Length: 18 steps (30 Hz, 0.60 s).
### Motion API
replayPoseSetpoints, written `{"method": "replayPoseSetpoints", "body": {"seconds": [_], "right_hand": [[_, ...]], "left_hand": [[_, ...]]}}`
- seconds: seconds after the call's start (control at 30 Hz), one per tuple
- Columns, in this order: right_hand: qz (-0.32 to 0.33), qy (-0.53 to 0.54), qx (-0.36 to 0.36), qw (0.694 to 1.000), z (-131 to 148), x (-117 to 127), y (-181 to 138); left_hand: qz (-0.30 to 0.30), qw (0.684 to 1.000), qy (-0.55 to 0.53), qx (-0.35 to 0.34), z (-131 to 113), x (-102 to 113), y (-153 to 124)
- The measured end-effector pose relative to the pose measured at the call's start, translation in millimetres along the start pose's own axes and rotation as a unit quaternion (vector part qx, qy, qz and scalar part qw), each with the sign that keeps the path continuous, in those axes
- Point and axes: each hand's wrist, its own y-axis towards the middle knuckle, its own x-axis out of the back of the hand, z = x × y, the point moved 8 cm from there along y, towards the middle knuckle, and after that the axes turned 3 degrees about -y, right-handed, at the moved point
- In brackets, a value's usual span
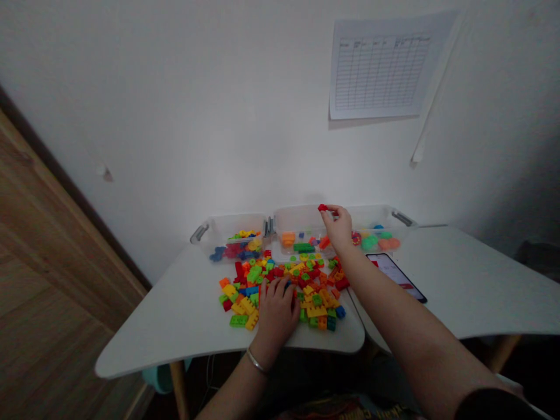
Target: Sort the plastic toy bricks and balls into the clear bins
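A left hand (280,306) rests on loose blocks (245,306); a right hand (339,230) pinches a red block (322,207) by clear bins (293,219).
Near the left tabletop (175,321)'s front edge, whether the left hand grips anything cannot be told. Most blocks lie loose; fewer pieces sit in bins along the far edge. The right forearm (394,309) partly hides bins and a phone (400,280) at the right tabletop (472,286)'s left edge. Beyond, a printed sheet (376,70) hangs.

The raised brick (322,207) is red; the brick pile (317,311) mixes yellow, lime, orange, red and blue; the tabletop (153,326) is white, the bracelet (256,360) silver, the paper (376,73) grid-ruled.
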Motion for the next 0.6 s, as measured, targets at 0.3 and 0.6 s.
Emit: {"method": "replayPoseSetpoints", "body": {"seconds": [0.3, 0.6], "right_hand": [[0.102, -0.109, -0.013, 0.989, -19.2, -25.5, 5.7], [0.146, -0.103, -0.029, 0.983, -19.8, -27.5, 5.8]], "left_hand": [[0.000, 1.000, -0.004, 0.003, 0.4, -0.2, -0.4], [-0.003, 1.000, -0.005, 0.001, 0.3, 0.2, -0.4]]}}
